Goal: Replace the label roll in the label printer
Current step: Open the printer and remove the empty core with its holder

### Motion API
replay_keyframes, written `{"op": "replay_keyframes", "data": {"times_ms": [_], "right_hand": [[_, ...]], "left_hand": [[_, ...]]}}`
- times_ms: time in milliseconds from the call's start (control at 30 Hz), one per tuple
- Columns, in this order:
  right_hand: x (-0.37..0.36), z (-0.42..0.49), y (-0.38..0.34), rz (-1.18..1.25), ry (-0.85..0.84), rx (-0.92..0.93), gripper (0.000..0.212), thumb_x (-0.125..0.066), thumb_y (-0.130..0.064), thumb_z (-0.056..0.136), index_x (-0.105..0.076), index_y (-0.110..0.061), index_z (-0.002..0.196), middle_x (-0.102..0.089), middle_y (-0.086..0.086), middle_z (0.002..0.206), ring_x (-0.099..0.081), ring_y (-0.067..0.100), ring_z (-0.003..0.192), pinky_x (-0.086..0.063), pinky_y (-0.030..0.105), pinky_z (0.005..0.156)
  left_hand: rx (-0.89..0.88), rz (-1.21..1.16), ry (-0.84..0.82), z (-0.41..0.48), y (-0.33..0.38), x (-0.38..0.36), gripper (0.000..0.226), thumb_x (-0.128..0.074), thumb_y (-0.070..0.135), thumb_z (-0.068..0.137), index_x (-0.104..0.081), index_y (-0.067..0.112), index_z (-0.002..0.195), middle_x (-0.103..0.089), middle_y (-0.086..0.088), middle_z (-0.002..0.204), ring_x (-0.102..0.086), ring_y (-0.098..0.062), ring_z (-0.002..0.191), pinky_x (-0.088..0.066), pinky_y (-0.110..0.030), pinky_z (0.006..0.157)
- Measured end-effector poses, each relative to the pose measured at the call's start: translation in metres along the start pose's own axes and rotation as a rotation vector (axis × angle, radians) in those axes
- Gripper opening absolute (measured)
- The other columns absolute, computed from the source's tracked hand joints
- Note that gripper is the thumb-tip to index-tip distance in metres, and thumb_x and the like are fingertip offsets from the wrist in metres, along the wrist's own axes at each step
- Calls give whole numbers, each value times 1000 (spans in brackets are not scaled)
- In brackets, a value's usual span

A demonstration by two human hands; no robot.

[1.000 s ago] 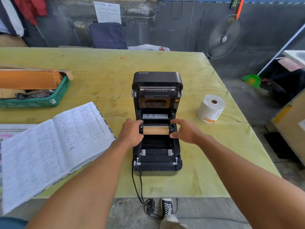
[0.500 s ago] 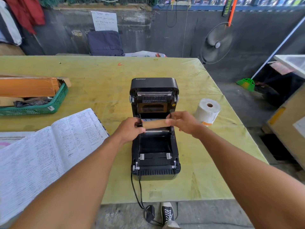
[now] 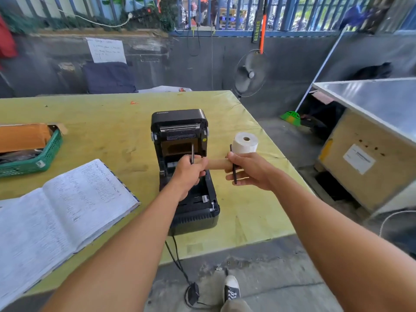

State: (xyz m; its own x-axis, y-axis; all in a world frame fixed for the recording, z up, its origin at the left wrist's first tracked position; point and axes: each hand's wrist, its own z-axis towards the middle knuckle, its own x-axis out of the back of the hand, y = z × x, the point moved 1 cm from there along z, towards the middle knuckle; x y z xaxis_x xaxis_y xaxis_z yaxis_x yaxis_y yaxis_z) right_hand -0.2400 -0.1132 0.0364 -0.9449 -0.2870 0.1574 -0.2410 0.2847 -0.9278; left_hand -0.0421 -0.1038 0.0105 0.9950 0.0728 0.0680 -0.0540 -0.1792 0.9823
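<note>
Left hand point(image 3: 188, 174) and right hand point(image 3: 249, 170) hold a bare cardboard tube point(image 3: 216, 164) level above the open printer point(image 3: 179, 119), mid desk point(image 3: 101, 122). Left hand grips the tube's left end beside a black end plate point(image 3: 192, 154). Right hand grips the right end, a second black plate point(image 3: 234, 174) between its fingers. White label roll point(image 3: 245, 143) stands on end at 2 o'clock of the printer. Open notebook point(image 3: 63, 210) at 8 o'clock, green basket point(image 3: 33, 163) at 10 o'clock.

Open ledger point(image 3: 67, 210), green basket point(image 3: 46, 159), standing fan point(image 3: 249, 74)
</note>
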Motion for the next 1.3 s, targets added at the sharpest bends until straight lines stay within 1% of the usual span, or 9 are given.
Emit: {"op": "replay_keyframes", "data": {"times_ms": [167,500,567,667,733,833,1067,1200,1300], "right_hand": [[29,-10,22,39,-15,-114,31,-58,-26,101,-62,-3,122,-60,9,107,-73,22,83,-59,47,90],[137,32,73,22,109,-152,19,-64,-26,97,-72,-14,109,-65,4,98,-63,19,80,-60,38,80],[165,45,86,-92,221,-182,26,-67,-27,94,-71,-11,115,-69,8,100,-67,22,84,-60,41,82],[192,65,109,-519,359,-194,33,-70,-30,89,-72,-5,110,-75,17,98,-72,32,88,-61,46,81],[196,73,125,-666,349,-200,34,-71,-32,87,-69,-7,110,-75,15,96,-73,33,82,-60,41,73],[191,84,149,-805,290,-216,37,-71,-35,87,-59,-11,112,-67,13,106,-66,32,90,-47,33,67],[186,109,170,-864,314,-210,41,-68,-39,91,-53,-9,116,-56,12,112,-58,31,92,-42,35,70],[188,118,168,-876,315,-202,44,-68,-43,91,-52,-10,115,-51,10,103,-57,33,98,-44,38,72],[188,120,159,-745,374,-164,35,-60,-41,95,-60,-10,111,-62,9,102,-58,28,87,-47,36,71]], "left_hand": [[60,79,0,7,-22,-36,22,-57,31,96,-53,16,111,-53,-4,90,-46,-15,72,-38,-31,59],[160,84,-26,73,-54,-129,27,-60,31,93,-54,13,113,-50,-2,83,-42,-15,63,-34,-28,52],[184,84,9,86,-63,-147,27,-60,30,94,-55,11,112,-50,-1,80,-42,-15,62,-34,-28,53],[226,61,76,100,-78,-172,25,-61,27,93,-56,9,110,-49,0,71,-42,-15,57,-32,-27,50],[255,41,97,102,-89,-186,26,-62,26,93,-56,9,111,-48,0,70,-41,-15,55,-31,-26,48],[309,31,132,99,-103,-196,25,-61,27,93,-56,10,111,-49,0,74,-41,-16,57,-31,-26,50],[395,22,177,111,-114,-194,13,-62,30,92,-59,19,99,-51,-1,77,-40,-18,61,-34,-29,56],[421,-3,201,113,-121,-194,10,-62,30,92,-58,22,94,-50,0,75,-39,-17,59,-34,-29,54],[429,-14,198,115,-122,-191,9,-63,30,92,-58,22,93,-50,-1,73,-40,-16,59,-34,-28,52]]}}
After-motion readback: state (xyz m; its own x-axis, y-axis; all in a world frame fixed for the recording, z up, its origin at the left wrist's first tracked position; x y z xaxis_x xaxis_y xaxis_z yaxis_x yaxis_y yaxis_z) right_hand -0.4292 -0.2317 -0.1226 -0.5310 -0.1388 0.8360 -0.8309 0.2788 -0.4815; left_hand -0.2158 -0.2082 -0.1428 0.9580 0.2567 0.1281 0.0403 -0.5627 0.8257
